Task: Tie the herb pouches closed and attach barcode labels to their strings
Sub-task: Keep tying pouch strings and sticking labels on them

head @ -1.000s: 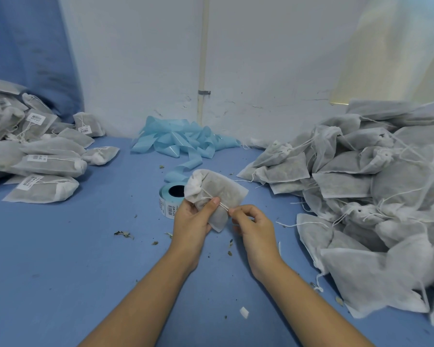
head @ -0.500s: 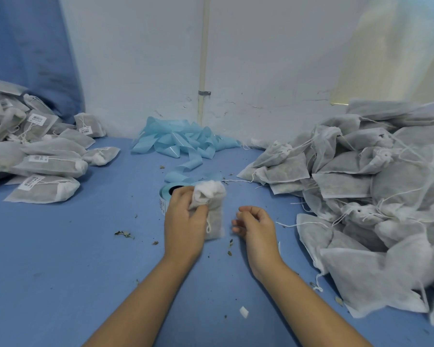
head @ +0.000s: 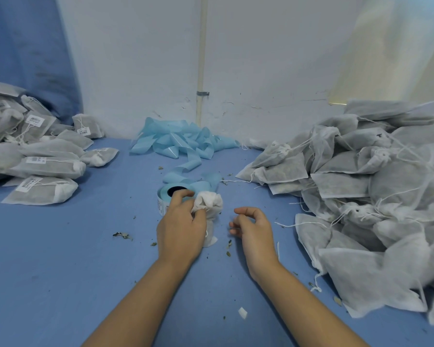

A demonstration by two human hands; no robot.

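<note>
My left hand (head: pixel 181 229) grips a pouch (head: pixel 209 216) by its gathered neck, bunched top pointing away from me, lower end touching the worktop (head: pixel 60 259). My right hand (head: pixel 252 229) hovers just beside it, fingers loosely curled, holding nothing. The label roll (head: pixel 169 196) sits just behind my left hand, its blue backing strip (head: pixel 183 144) trailing back into a loose heap against the wall (head: pixel 261 71). Left side: stack of labelled pouches (head: pixel 35 156) reaching the frame edge. Right side: big heap of unlabelled pouches (head: pixel 373 196), strings straggling, its near edge close to my right wrist. Open blue surface lies between the stacks, widest on the near left. Herb crumbs (head: pixel 122 235) dot the middle; a small white scrap (head: pixel 242 313) lies near my right forearm.
</note>
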